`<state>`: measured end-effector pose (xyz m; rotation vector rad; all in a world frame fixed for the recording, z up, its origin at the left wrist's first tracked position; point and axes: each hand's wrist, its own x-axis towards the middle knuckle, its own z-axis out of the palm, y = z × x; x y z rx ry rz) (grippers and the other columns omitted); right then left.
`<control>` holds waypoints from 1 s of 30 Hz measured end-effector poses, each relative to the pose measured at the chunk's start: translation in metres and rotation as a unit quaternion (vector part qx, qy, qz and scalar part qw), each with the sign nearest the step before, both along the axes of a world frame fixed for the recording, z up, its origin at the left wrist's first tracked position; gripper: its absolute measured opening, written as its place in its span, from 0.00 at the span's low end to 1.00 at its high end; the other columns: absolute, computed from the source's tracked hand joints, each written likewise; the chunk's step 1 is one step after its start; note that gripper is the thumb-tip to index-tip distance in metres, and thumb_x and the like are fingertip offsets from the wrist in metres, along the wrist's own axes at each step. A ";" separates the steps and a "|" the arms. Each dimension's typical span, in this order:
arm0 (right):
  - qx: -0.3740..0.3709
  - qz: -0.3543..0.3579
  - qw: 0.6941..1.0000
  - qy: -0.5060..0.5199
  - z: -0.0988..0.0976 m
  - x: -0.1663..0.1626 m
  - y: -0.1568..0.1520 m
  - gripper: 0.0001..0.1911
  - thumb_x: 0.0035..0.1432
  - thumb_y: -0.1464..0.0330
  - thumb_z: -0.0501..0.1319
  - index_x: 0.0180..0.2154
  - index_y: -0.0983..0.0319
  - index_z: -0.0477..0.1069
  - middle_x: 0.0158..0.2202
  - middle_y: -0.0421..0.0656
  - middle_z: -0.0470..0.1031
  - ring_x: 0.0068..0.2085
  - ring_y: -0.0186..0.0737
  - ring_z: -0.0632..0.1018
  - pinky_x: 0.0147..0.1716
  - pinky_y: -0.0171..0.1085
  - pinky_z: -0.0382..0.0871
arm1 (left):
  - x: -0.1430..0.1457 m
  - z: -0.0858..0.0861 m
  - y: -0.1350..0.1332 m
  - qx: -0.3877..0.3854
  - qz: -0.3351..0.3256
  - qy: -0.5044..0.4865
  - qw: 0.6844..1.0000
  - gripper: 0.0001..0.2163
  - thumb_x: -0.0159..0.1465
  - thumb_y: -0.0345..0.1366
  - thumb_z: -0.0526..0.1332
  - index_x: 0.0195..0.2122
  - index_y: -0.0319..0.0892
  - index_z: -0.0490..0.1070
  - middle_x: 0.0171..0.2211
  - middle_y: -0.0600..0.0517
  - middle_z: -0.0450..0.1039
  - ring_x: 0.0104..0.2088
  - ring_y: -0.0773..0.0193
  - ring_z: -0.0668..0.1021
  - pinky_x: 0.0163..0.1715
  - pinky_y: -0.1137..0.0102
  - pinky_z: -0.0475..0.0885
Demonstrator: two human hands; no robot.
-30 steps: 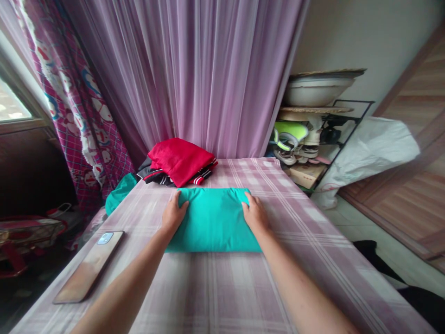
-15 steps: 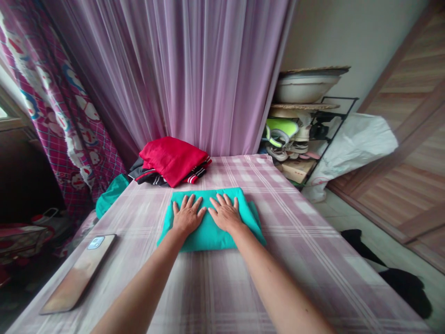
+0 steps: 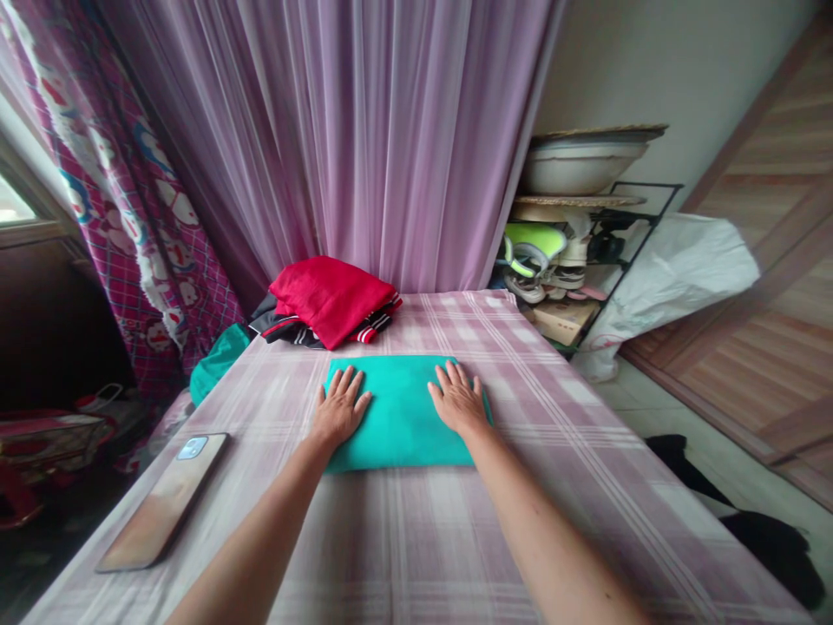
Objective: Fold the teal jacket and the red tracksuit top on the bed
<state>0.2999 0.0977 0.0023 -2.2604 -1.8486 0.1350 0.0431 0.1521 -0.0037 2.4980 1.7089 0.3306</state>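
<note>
Item one: a folded, rectangular teal cloth (image 3: 400,415), lying flat near the middle of a pink-and-white plaid, cloth-covered surface (image 3: 403,547). Its long axis is running left to right across my front.

Item two: my left grip (image 3: 339,410), palm down, fingers apart, resting on the cloth's left end and clamping nothing.

Item three: my right grip (image 3: 459,404), likewise spread and flat, resting on the right end. The cloth is lying beneath both and spanning the gap between them; each grip is touching its own end, so neither is nearer overall, and both thumbs are pointing inward.

Item four: a folded red garment (image 3: 335,299), sitting beyond the cloth, over dark garments with striped trim (image 3: 279,323).

Item five: a slim, pale gold phone (image 3: 156,512), lying left of my left forearm, well apart from the cloth.
</note>
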 end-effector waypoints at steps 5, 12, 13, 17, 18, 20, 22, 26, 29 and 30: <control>-0.031 -0.008 0.999 0.003 0.015 -0.004 0.000 0.31 0.72 0.56 0.41 0.70 0.60 0.54 0.73 0.50 0.48 0.72 0.51 0.51 0.67 0.62 0.45 | 0.003 0.010 -0.001 -0.022 0.008 0.006 1.000 0.27 0.72 0.51 0.45 0.69 0.49 0.57 0.72 0.44 0.51 0.71 0.45 0.54 0.64 0.37 0.53; 0.039 0.075 0.996 0.018 0.022 -0.053 -0.029 0.30 0.72 0.54 0.41 0.69 0.56 0.56 0.72 0.48 0.51 0.72 0.51 0.53 0.67 0.61 0.42 | 0.038 0.014 -0.043 0.059 -0.001 -0.003 0.998 0.25 0.72 0.47 0.44 0.66 0.47 0.63 0.69 0.44 0.58 0.70 0.44 0.59 0.66 0.40 0.51; 0.036 0.090 0.995 0.018 0.018 -0.057 -0.033 0.30 0.72 0.54 0.42 0.69 0.55 0.57 0.72 0.47 0.52 0.71 0.50 0.53 0.67 0.60 0.42 | 0.040 0.012 -0.047 0.057 -0.005 -0.006 0.998 0.25 0.72 0.47 0.45 0.66 0.47 0.62 0.69 0.44 0.59 0.69 0.45 0.60 0.65 0.41 0.53; 0.045 0.066 0.997 -0.008 0.005 -0.042 -0.048 0.28 0.71 0.57 0.44 0.68 0.56 0.60 0.71 0.47 0.57 0.70 0.49 0.57 0.67 0.58 0.44 | 0.026 -0.001 -0.044 0.065 -0.007 -0.018 0.998 0.24 0.72 0.47 0.46 0.65 0.48 0.64 0.68 0.45 0.62 0.68 0.46 0.62 0.65 0.44 0.57; 0.052 0.046 0.997 -0.018 0.003 -0.033 -0.053 0.28 0.71 0.58 0.44 0.67 0.56 0.61 0.70 0.48 0.59 0.70 0.49 0.58 0.67 0.58 0.44 | 0.017 -0.004 -0.040 0.074 -0.001 -0.024 0.997 0.24 0.72 0.47 0.47 0.65 0.48 0.64 0.68 0.45 0.62 0.68 0.47 0.62 0.65 0.44 0.57; 0.071 0.001 0.997 -0.034 -0.001 -0.013 -0.065 0.26 0.71 0.60 0.44 0.65 0.58 0.65 0.68 0.49 0.62 0.68 0.51 0.60 0.65 0.58 0.47 | -0.004 -0.011 -0.036 0.098 0.021 -0.045 0.994 0.24 0.71 0.46 0.47 0.64 0.46 0.64 0.67 0.44 0.63 0.68 0.47 0.63 0.65 0.46 0.59; 0.090 -0.052 0.994 -0.041 -0.007 0.005 -0.081 0.26 0.71 0.61 0.45 0.64 0.60 0.66 0.67 0.52 0.64 0.66 0.53 0.64 0.63 0.56 0.54 | -0.026 -0.017 -0.037 0.111 0.053 -0.066 0.990 0.24 0.71 0.46 0.47 0.64 0.41 0.64 0.66 0.40 0.65 0.66 0.47 0.66 0.63 0.49 0.62; 0.074 -0.170 0.982 -0.030 -0.023 0.032 -0.110 0.29 0.68 0.55 0.49 0.60 0.65 0.70 0.65 0.58 0.66 0.62 0.57 0.69 0.56 0.53 0.62 | -0.054 -0.018 -0.061 0.065 0.157 -0.044 0.984 0.25 0.69 0.48 0.49 0.60 0.39 0.68 0.62 0.38 0.69 0.63 0.44 0.69 0.61 0.46 0.62; 0.042 -0.185 0.982 -0.009 -0.035 0.044 -0.119 0.25 0.64 0.51 0.54 0.49 0.61 0.78 0.63 0.54 0.68 0.62 0.56 0.68 0.57 0.52 0.61 | -0.058 -0.010 -0.085 0.004 0.222 -0.011 0.975 0.23 0.68 0.50 0.51 0.57 0.44 0.71 0.65 0.43 0.66 0.66 0.42 0.64 0.62 0.41 0.58; 0.038 -0.174 0.984 -0.004 -0.037 0.045 -0.119 0.24 0.64 0.51 0.54 0.46 0.59 0.79 0.62 0.52 0.69 0.62 0.55 0.68 0.57 0.51 0.61 | -0.057 -0.006 -0.091 -0.012 0.230 -0.011 0.973 0.22 0.68 0.50 0.51 0.56 0.45 0.72 0.65 0.44 0.66 0.66 0.43 0.63 0.62 0.41 0.57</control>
